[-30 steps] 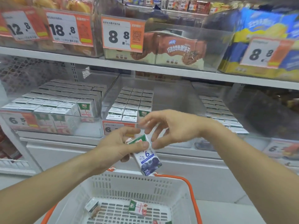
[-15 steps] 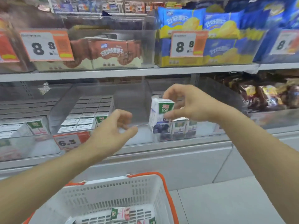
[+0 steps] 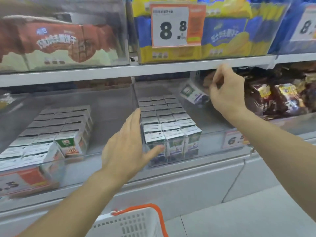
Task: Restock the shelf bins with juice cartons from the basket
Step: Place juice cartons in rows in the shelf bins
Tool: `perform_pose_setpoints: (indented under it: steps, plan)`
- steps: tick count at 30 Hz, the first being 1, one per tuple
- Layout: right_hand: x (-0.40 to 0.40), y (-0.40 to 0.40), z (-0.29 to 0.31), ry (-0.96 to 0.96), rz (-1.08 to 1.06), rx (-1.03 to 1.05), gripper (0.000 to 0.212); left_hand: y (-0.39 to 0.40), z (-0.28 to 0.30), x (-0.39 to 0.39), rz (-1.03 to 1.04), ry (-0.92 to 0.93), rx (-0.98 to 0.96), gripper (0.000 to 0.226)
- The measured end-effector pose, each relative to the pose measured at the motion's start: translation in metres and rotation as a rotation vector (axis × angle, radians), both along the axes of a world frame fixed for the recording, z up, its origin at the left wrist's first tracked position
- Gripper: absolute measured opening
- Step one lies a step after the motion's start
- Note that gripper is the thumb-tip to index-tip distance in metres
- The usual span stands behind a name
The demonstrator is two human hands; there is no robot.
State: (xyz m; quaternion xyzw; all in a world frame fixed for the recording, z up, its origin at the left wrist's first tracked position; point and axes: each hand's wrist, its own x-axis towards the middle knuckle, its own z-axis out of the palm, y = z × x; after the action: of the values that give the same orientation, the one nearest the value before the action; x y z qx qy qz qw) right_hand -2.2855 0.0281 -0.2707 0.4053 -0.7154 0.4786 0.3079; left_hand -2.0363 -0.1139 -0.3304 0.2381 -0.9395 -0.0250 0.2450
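My right hand (image 3: 224, 93) grips a white juice carton (image 3: 192, 94) with a green label and blueberry print, tilted, high inside the clear shelf bin (image 3: 210, 127) above its bare right side. Three rows of matching cartons (image 3: 164, 124) fill the bin's left part. My left hand (image 3: 128, 147) has its fingers straight and lies flat against the bin's front left corner, holding nothing. The white basket (image 3: 130, 223) with an orange rim sits at the bottom edge; its contents are out of sight.
A neighbouring bin on the left holds green-and-red cartons (image 3: 68, 132). Bagged snacks (image 3: 282, 98) fill the bin to the right. The upper shelf (image 3: 153, 69) carries biscuit packs behind an 8.8 price tag (image 3: 172, 26). Grey floor lies at the lower right.
My right hand carried the blueberry carton from the bin's front up and back inside it, tilting it. My left hand moved from mid-air onto the bin's front left corner. The view shifted right.
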Motion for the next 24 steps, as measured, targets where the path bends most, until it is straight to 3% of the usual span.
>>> perform_pose_setpoints:
  steps: [2,3,6,10,13,16,18,24]
  plan:
    - [-0.006,-0.011,-0.013,-0.05,0.03,-0.032,0.023,-0.001,0.0,0.0,0.016,-0.016,-0.028,0.114]
    - [-0.011,-0.014,-0.022,-0.089,0.03,0.047,0.022,-0.001,0.001,0.0,0.017,-0.024,-0.04,0.114]
    - [-0.043,-0.013,-0.044,-0.231,-0.019,0.556,0.025,-0.003,0.003,-0.001,0.008,-0.017,-0.081,0.11]
    - [-0.089,-0.027,-0.042,-0.421,-0.113,1.06,0.057,-0.003,0.002,-0.001,0.021,-0.074,-0.052,0.11]
    - [-0.102,-0.036,-0.034,-0.452,-0.144,1.193,0.077,-0.003,0.001,-0.002,0.021,-0.081,-0.038,0.11]
    - [-0.098,-0.039,-0.031,-0.362,-0.151,1.4,0.089,-0.002,0.002,-0.002,0.021,-0.08,-0.022,0.109]
    - [-0.096,-0.039,-0.037,-0.305,-0.182,1.441,0.089,-0.001,0.002,-0.002,0.018,-0.077,-0.014,0.109]
    - [-0.098,-0.036,-0.042,-0.287,-0.121,1.207,0.067,0.0,0.001,-0.002,0.007,-0.074,0.002,0.109]
